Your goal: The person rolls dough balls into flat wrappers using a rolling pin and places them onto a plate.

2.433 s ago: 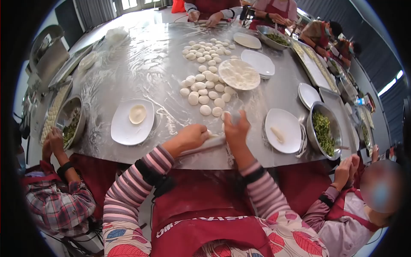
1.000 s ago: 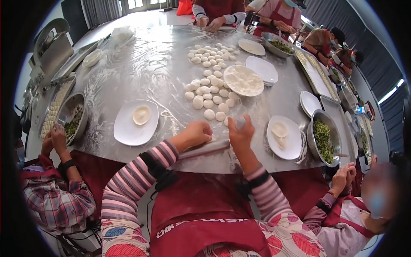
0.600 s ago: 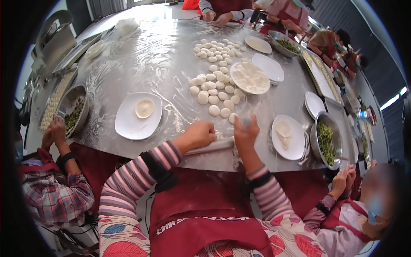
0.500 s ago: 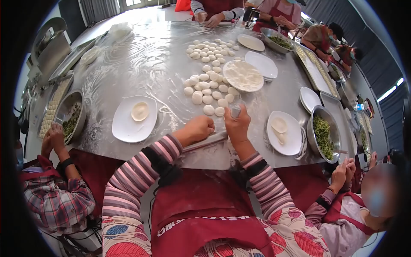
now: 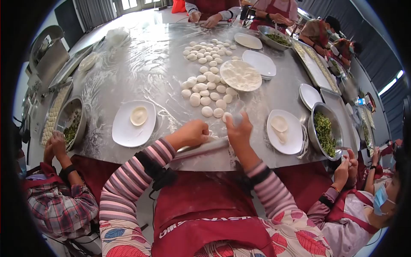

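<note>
My left hand [image 5: 192, 133] is closed in a loose fist, low over the near part of the metal table. Whatever its fingers pinch is hidden from view. A smooth grey bar that looks like a rolling pin [image 5: 199, 149] lies slantwise below and between my hands. At the bar's right end, my right hand [image 5: 240, 128] is curled closed and a little smeared by motion; a faint blurred shape shows above its fingers. Just beyond my hands spread several floured dough pieces [image 5: 205, 101]. A white plate [image 5: 124, 132] with a round dough wrapper [image 5: 139, 115] sits on my left.
On my right are another plate [image 5: 293, 141] with wrappers, and a steel bowl [image 5: 315, 139] of chopped green filling. A floured plate [image 5: 241, 76] and stacked plates [image 5: 259, 62] stand farther back. A filling bowl [image 5: 78, 128] is at left. Co-workers' hands [image 5: 58, 143] work at both sides.
My left hand and the grey bar have shifted slightly left and toward me. My right hand has dropped a little, and the grey shape above it is now blurred.
</note>
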### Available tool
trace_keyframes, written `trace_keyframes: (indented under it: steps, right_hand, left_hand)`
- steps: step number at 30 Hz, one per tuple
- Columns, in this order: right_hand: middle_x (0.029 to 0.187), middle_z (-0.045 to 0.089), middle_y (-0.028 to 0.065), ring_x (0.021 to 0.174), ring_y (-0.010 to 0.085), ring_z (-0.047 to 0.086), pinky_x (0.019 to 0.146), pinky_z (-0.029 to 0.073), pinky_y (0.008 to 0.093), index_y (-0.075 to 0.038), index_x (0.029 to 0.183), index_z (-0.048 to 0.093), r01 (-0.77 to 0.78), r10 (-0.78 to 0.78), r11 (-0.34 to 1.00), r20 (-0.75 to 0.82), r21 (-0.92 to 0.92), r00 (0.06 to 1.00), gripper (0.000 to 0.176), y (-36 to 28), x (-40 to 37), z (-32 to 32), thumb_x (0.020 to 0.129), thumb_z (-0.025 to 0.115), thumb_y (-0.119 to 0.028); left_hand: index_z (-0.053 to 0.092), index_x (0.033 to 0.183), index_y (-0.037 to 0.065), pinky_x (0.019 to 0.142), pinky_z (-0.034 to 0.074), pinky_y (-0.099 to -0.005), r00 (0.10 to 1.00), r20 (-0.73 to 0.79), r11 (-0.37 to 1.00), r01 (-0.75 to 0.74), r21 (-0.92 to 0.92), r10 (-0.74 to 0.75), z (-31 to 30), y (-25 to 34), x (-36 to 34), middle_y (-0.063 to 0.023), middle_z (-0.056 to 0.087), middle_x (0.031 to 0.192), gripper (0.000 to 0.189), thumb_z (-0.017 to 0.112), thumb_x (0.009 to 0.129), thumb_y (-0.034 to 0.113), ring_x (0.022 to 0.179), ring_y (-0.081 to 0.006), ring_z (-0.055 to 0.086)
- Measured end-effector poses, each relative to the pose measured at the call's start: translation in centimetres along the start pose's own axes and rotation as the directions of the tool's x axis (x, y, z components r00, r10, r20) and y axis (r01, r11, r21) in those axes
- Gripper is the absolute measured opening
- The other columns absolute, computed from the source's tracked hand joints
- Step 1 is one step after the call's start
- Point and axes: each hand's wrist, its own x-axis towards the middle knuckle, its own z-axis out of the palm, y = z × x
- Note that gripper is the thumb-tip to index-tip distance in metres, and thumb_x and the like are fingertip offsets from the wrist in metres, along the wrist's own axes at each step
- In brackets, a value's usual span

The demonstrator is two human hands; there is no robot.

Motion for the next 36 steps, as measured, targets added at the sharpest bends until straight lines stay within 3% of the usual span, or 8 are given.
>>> trace_keyframes:
  steps: [4, 10, 18, 24, 26, 30, 33, 36]
  right_hand:
    - [0.06, 0.055, 0.0156, 0.052, 0.0312, 0.057, 0.047, 0.044, 0.0378, 0.0, 0.083, 0.049, -0.12, 0.12, 0.99, 0.005, 0.069, 0.993, 0.027, -0.6, -4.8, -3.9, 0.07, 0.071, -0.008]
    - [0.064, 0.056, 0.0203, 0.059, 0.0402, 0.056, 0.051, 0.044, 0.042, -0.001, 0.088, 0.05, -0.005, 0.004, 0.998, 0.023, 0.068, 1.0, 0.027, 1.2, 1.5, 2.3, 0.072, 0.069, -0.01]
    - [0.062, 0.055, 0.018, 0.055, 0.0369, 0.057, 0.048, 0.043, 0.0408, 0.0, 0.088, 0.05, -0.118, 0.118, 0.992, -0.018, -0.035, 0.993, 0.03, 0.1, -4.0, -2.7, 0.07, 0.071, -0.01]
    - [0.062, 0.054, 0.0209, 0.057, 0.0384, 0.056, 0.049, 0.043, 0.0421, 0.0, 0.088, 0.05, -0.018, 0.017, 1.0, -0.015, -0.003, 1.0, 0.027, 0.6, 0.0, 0.6, 0.071, 0.068, -0.01]
    - [0.062, 0.055, 0.0201, 0.057, 0.0368, 0.057, 0.048, 0.043, 0.0408, -0.001, 0.085, 0.049, -0.063, 0.062, 0.998, -0.025, -0.031, 0.998, 0.025, -0.8, -1.9, -1.9, 0.071, 0.068, -0.008]
    - [0.061, 0.055, 0.019, 0.054, 0.0361, 0.056, 0.047, 0.043, 0.04, -0.001, 0.084, 0.048, -0.135, 0.135, 0.991, -0.001, 0.005, 0.991, 0.025, -0.7, -3.6, -2.8, 0.071, 0.069, -0.007]
    - [0.061, 0.054, 0.0194, 0.054, 0.0385, 0.055, 0.048, 0.043, 0.041, -0.001, 0.084, 0.048, -0.046, 0.046, 0.999, -0.034, 0.009, 0.998, 0.025, 0.4, -0.4, 0.5, 0.071, 0.069, -0.007]
    - [0.06, 0.055, 0.0193, 0.056, 0.0395, 0.056, 0.048, 0.043, 0.0417, -0.001, 0.085, 0.049, -0.009, 0.01, 1.0, -0.059, 0.02, 0.998, 0.025, 0.3, 0.0, 0.5, 0.071, 0.069, -0.008]
  left_hand:
    - [0.061, 0.081, 0.0, 0.063, 0.047, -0.0359, 0.979, 0.1, 0.944, 0.197, -0.265, -0.176, 0.7, -0.4, -1.3, -0.0158, 0.062, 0.074, 0.016, 0.063, 0.073, 0.013, 0.069, -0.0289, 0.061]
    - [0.062, 0.079, 0.002, 0.067, 0.047, -0.0396, 0.993, -0.116, 0.997, 0.025, -0.073, -0.034, 0.9, -0.1, 1.0, -0.0191, 0.062, 0.076, 0.017, 0.06, 0.073, 0.018, 0.075, -0.0349, 0.06]
    - [0.057, 0.083, -0.003, 0.065, 0.045, -0.0388, 0.994, 0.082, 0.995, 0.076, -0.058, -0.071, 0.9, -0.3, -1.2, -0.0196, 0.06, 0.074, 0.02, 0.056, 0.073, 0.014, 0.073, -0.0328, 0.059]
    - [0.061, 0.083, 0.0, 0.073, 0.045, -0.0441, 0.997, -0.057, 0.995, 0.055, -0.084, -0.06, 1.1, 0.1, 1.4, -0.0232, 0.06, 0.081, 0.019, 0.056, 0.071, 0.014, 0.082, -0.0403, 0.057]
    - [0.059, 0.085, -0.002, 0.071, 0.044, -0.0425, 0.999, 0.041, 0.995, -0.009, 0.103, 0.005, 0.6, 0.4, 0.7, -0.023, 0.06, 0.081, 0.021, 0.057, 0.072, 0.014, 0.081, -0.0379, 0.058]
    - [0.059, 0.085, -0.003, 0.071, 0.045, -0.0421, 0.986, 0.09, 0.969, 0.158, -0.189, -0.143, 1.0, 0.7, -0.9, -0.0229, 0.06, 0.082, 0.021, 0.057, 0.072, 0.014, 0.08, -0.0375, 0.058]
    - [0.059, 0.086, -0.002, 0.072, 0.045, -0.0415, 0.991, -0.128, 0.999, 0.042, -0.027, -0.046, 2.3, 0.3, -0.2, -0.0231, 0.06, 0.082, 0.021, 0.056, 0.073, 0.014, 0.08, -0.0375, 0.058]
    - [0.059, 0.088, -0.002, 0.073, 0.045, -0.0409, 0.993, -0.029, 0.99, 0.107, -0.092, -0.11, 1.2, 1.2, 0.8, -0.024, 0.06, 0.085, 0.021, 0.056, 0.074, 0.013, 0.081, -0.0381, 0.058]
